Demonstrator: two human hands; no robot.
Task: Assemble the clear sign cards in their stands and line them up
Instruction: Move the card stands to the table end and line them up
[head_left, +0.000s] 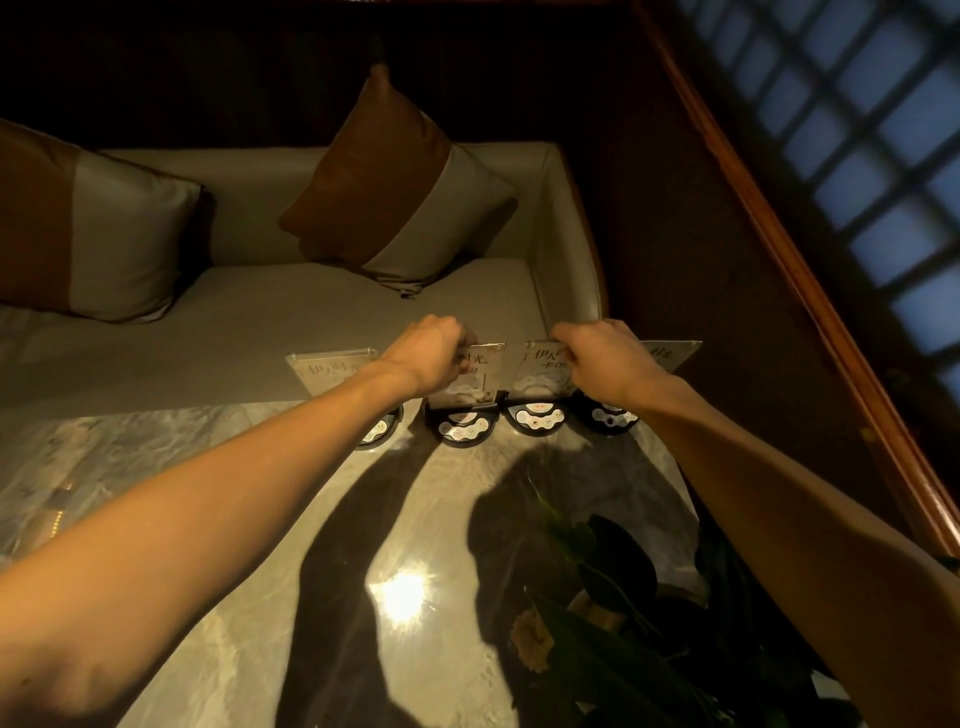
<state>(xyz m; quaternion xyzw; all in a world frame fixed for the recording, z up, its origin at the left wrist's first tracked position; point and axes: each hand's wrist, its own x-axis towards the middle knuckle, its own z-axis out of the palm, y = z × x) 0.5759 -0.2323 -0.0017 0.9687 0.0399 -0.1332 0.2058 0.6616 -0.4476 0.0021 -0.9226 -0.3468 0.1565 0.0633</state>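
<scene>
Several clear sign cards stand upright in black round stands in a row along the far edge of the marble table (208, 493). My left hand (428, 356) pinches the top of the second card (480, 371), which sits in its stand (462, 423). My right hand (605, 358) grips the top of the third card (537, 369) above its stand (535, 415). The leftmost card (327, 369) is partly hidden behind my left forearm. Only a corner of the rightmost card (675, 353) shows behind my right hand, above its stand (610, 415).
A grey sofa (260, 322) with two brown-and-grey cushions (400, 192) runs just behind the table edge. A leafy plant with a pale flower (613, 623) stands on the table at the near right. A wooden frame (779, 234) and lattice window lie to the right.
</scene>
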